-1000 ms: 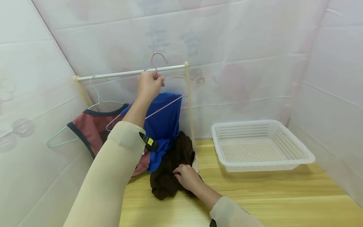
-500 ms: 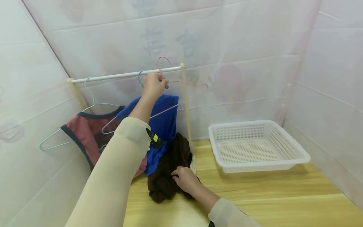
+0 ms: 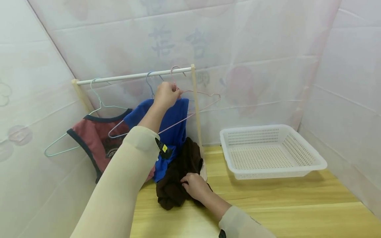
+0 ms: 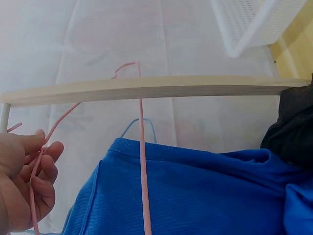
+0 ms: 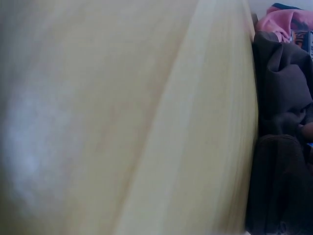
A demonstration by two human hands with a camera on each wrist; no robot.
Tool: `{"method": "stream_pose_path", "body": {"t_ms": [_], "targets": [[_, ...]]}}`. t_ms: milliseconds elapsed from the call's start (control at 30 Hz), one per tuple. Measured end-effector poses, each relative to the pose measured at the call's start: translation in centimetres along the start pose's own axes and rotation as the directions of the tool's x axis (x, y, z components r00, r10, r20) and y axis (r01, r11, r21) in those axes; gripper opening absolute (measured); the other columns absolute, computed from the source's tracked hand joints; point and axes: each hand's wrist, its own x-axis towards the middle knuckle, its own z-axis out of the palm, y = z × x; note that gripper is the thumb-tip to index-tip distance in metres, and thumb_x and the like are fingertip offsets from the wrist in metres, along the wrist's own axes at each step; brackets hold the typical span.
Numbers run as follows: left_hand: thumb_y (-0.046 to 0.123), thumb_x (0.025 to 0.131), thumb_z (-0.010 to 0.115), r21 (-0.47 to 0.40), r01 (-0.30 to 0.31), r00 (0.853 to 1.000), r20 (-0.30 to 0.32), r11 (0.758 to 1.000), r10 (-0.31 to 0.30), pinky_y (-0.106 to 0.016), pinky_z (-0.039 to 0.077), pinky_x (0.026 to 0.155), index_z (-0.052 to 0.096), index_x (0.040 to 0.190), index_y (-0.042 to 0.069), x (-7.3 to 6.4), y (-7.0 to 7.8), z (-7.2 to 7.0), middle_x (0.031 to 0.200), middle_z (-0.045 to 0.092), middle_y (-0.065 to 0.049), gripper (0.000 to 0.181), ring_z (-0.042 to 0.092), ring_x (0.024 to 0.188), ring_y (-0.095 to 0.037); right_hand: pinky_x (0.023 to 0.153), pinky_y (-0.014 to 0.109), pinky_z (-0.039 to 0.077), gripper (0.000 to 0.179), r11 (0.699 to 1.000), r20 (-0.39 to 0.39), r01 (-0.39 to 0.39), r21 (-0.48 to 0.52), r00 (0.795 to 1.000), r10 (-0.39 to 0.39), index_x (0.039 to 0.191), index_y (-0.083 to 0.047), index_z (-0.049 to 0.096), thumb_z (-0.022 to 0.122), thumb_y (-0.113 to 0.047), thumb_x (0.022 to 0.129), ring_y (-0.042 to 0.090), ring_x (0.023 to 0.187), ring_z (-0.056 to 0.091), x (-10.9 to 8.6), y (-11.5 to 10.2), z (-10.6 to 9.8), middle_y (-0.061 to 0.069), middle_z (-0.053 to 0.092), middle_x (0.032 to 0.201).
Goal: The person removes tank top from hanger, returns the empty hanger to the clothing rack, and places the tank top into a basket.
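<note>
Pink hanger: the thin pink wire hanger (image 4: 144, 166) is at the rack's right end; its hook arches over the white rail (image 3: 128, 77), and in the left wrist view its lower bar runs behind the end post (image 4: 195, 88). I cannot tell whether the rail bears its weight.
Left grip: my left hand (image 3: 168, 95) pinches the wire below the hook, thumb against curled fingers, just under the rail.
Brown cloth: the dark brown garment (image 3: 175, 181) lies bunched on the table (image 3: 268, 205) by the foot of that end post.
Right grip: my right hand (image 3: 194, 186) rests on the brown garment with bent fingers; I cannot tell whether they pinch the fabric.
Blue garment: behind my left forearm, a bright blue garment (image 3: 175, 122) hangs below the rail, its lower folds beside the brown cloth; a blue hanger (image 3: 147, 80) is hooked above it.
Red garment: farther left, a dull red garment (image 3: 92, 135) with dark trim hangs tilted on a mint hanger (image 3: 101, 105), partly hidden by my sleeve (image 3: 119, 185).
Wrist: a black strap (image 3: 163, 148) with a yellow mark shows at my left cuff.
Basket: the white plastic basket (image 3: 276, 171) stands upright on the table, well right of the rack.
Backdrop: pale printed sheeting (image 3: 268, 49) rises behind everything.
</note>
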Motion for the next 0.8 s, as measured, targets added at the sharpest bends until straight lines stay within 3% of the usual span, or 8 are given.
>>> {"method": "stream_pose_path", "body": {"t_ms": [200,333,500,600,700,800], "targets": [[0.036,0.100,0.057,0.054,-0.013,0.997,0.075,0.998,0.009,-0.031,0.043,0.065,0.074,0.096,0.004,-0.4,-0.3,0.2,0.094,0.074,-0.011,0.037,0.057,0.075,-0.021,0.078,0.030,0.056,0.013,1.000,0.017,-0.019,0.003,1.000,0.019,0.102,-0.012,0.076,0.068,-0.014,0.092,0.020,0.094,0.068,0.0,0.2,-0.2,0.001,0.070,0.099],[0.038,0.098,0.060,0.079,-0.007,0.998,0.070,0.997,0.001,-0.036,0.048,0.070,0.074,0.098,0.006,-0.6,-0.5,0.2,0.094,0.072,-0.010,0.036,0.060,0.080,-0.022,0.079,0.033,0.056,0.015,0.999,0.029,-0.034,0.016,0.999,0.034,0.105,-0.012,0.075,0.066,-0.016,0.094,0.022,0.097,0.068,0.1,0.2,-0.4,0.002,0.070,0.101],[0.047,0.095,0.061,0.168,0.022,0.999,0.021,0.986,-0.026,-0.044,0.051,0.085,0.071,0.113,0.010,-0.8,-0.2,0.0,0.109,0.070,-0.007,0.042,0.062,0.097,-0.024,0.079,0.034,0.056,0.019,0.999,0.041,-0.033,0.022,0.999,0.032,0.108,-0.010,0.074,0.065,-0.019,0.094,0.023,0.098,0.068,0.1,0.5,-0.3,0.004,0.070,0.103],[0.052,0.095,0.059,0.247,0.034,0.999,-0.026,0.968,-0.029,-0.046,0.051,0.085,0.067,0.112,0.011,-1.1,0.3,0.0,0.111,0.068,-0.008,0.046,0.062,0.100,-0.026,0.079,0.034,0.056,0.022,0.999,0.050,-0.034,0.019,0.998,0.033,0.110,-0.010,0.074,0.064,-0.024,0.094,0.022,0.097,0.068,0.1,0.7,-0.3,0.004,0.070,0.105],[0.052,0.095,0.058,0.328,0.024,0.996,-0.087,0.944,0.005,-0.045,0.052,0.079,0.064,0.101,0.011,-1.8,1.1,0.0,0.100,0.066,-0.008,0.043,0.060,0.094,-0.027,0.081,0.036,0.056,0.032,0.999,0.066,-0.035,0.011,0.997,0.035,0.113,-0.009,0.073,0.064,-0.033,0.094,0.023,0.099,0.068,0.2,0.9,-0.4,0.006,0.069,0.109],[0.047,0.095,0.061,0.402,-0.017,0.984,-0.156,0.915,0.087,-0.043,0.051,0.083,0.062,0.101,0.008,-3.0,1.9,0.1,0.098,0.062,-0.008,0.039,0.058,0.098,-0.028,0.086,0.038,0.055,0.050,0.999,0.103,-0.038,-0.002,0.994,0.038,0.123,-0.009,0.068,0.063,-0.048,0.092,0.024,0.106,0.066,0.2,1.0,-0.7,0.008,0.067,0.119]]}}
